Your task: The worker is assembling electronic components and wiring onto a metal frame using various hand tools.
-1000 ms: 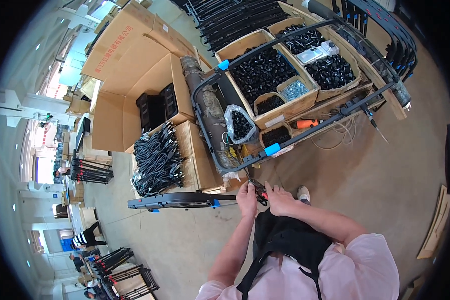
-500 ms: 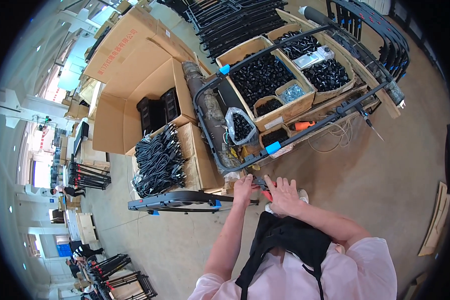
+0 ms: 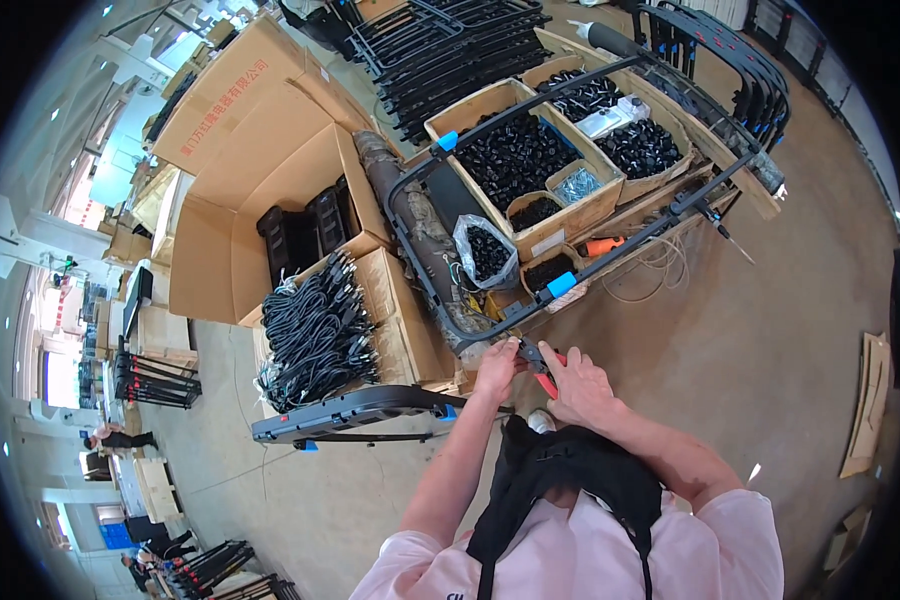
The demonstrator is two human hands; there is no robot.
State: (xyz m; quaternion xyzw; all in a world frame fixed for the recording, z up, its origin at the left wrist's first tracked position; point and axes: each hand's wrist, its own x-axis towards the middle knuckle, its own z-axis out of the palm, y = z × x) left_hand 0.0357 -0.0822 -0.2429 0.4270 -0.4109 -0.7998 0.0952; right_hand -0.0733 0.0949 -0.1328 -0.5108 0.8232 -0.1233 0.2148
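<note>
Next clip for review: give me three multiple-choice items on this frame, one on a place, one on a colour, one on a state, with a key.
1. Where does the bundle of black cables lie?
A. On a closed cardboard box to the person's left
B. On the bare floor at the right
C. Inside the clear plastic bag

2. What colour are the handles of the hand tool between the hands?
A. Yellow
B. Red
C. Green

3. How is the large cardboard box at upper left?
A. Taped shut
C. Crushed flat
B. Open, flaps up, black parts inside

Key: 1 A, the black cables rest on the closed cardboard box. 2 B, red handles show on the hand tool between the left hand and the right hand. 3 B, the large cardboard box stands open with black parts in it.
</note>
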